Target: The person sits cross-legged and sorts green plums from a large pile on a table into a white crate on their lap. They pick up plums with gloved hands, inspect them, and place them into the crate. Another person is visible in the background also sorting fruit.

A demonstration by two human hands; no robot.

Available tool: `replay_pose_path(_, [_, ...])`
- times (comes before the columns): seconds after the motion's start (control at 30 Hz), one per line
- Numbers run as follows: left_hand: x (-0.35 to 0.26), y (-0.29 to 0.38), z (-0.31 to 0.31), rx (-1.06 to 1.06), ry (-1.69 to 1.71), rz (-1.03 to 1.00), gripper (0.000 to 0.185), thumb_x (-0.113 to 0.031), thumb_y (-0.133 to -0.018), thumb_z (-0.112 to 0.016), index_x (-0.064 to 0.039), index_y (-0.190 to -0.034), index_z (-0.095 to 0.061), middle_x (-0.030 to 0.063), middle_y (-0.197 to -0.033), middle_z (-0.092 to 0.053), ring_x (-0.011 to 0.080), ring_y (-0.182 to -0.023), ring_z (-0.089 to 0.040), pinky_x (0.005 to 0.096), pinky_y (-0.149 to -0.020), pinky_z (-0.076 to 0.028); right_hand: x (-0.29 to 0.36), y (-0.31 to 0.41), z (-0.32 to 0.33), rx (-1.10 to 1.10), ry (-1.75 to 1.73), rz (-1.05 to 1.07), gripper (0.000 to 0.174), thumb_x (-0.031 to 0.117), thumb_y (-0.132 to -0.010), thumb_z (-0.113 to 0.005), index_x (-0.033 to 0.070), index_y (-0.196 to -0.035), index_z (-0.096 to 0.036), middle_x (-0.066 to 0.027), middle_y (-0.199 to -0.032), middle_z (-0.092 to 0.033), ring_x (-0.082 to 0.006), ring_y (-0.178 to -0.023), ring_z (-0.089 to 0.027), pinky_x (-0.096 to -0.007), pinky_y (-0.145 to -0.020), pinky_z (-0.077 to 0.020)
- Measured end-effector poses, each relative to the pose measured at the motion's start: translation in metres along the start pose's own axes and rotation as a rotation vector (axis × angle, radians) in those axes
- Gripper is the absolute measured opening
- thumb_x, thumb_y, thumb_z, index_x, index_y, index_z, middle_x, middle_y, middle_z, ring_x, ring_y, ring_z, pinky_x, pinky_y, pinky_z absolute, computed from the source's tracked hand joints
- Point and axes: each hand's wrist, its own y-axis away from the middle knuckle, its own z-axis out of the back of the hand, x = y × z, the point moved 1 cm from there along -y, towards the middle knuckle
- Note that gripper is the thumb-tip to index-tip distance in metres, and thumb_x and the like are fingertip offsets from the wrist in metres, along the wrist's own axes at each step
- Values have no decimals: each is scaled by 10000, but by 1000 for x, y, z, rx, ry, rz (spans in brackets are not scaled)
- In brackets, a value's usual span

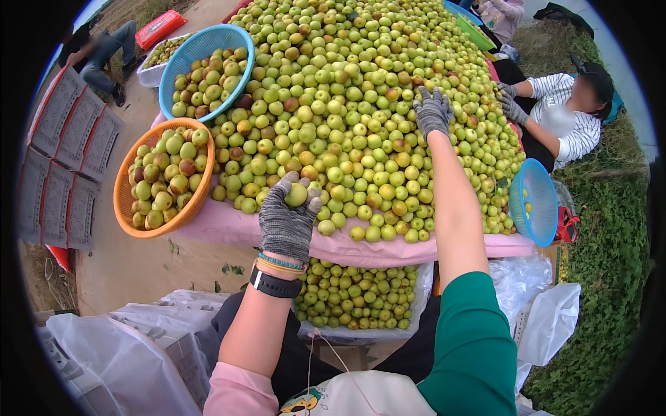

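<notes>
Green jujube-like fruits (359,125), some with brown patches, lie in a large heap on a table covered in pink cloth (364,248). My left hand (289,218), in a grey knitted glove, holds one green fruit (296,195) between thumb and fingers at the heap's near edge. Farther in on the right, my right hand (433,110), gloved alike, rests on the heap with its fingers spread; whether a fruit is under the palm is hidden. Below the table edge, before my lap, stands a plastic-lined crate (364,335) of the same fruits.
At the left are an orange basket (205,197) and a blue basket (248,67), both holding fruits. Another blue basket (541,208) tilts at the right corner. A co-worker in a striped shirt (583,138) sits at the right, gloved hands at the heap. Stacked grey crates (62,161) stand left.
</notes>
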Motion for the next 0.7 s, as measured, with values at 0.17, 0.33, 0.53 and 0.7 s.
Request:
replay_pose_path(0.17, [-6,8,4,102,-30,48,180,-129,-831,-526,-7,-956,-569,122,-925,-593,245,-784,-588,321,-651,-504,73,54,17,96,-771,552,179,157,-871,-489,65,-989,-587,-142,-1052,-602,-323,-992,-559,-403,-853,-447])
replay_pose_path(0.33, [-3,11,13,201,-66,28,267,-82,-788,-511,17,-1033,-542,136,-958,-576,272,-840,-575,374,-740,-510,156,92,14,400,-441,145,386,315,-868,-528,28,-1123,-496,-189,-1020,-604,-338,-967,-579,-417,-853,-452])
replay_pose_path(0.53, [-12,14,17,265,-57,33,288,-41,-728,-486,-3,-1012,-521,136,-952,-554,265,-819,-563,392,-718,-510,175,95,13,383,-565,230,376,294,-848,-560,35,-1116,-511,-187,-1096,-541,-338,-1017,-536,-407,-886,-432])
replay_pose_path(0.7, [-13,31,8,136,-172,-32,289,-280,-866,-531,-47,-1035,-506,107,-877,-585,206,-623,-577,311,-509,-518,171,163,87,79,-1372,488,269,221,-861,-561,15,-1033,-557,-126,-988,-588,-235,-903,-586,-331,-805,-463])
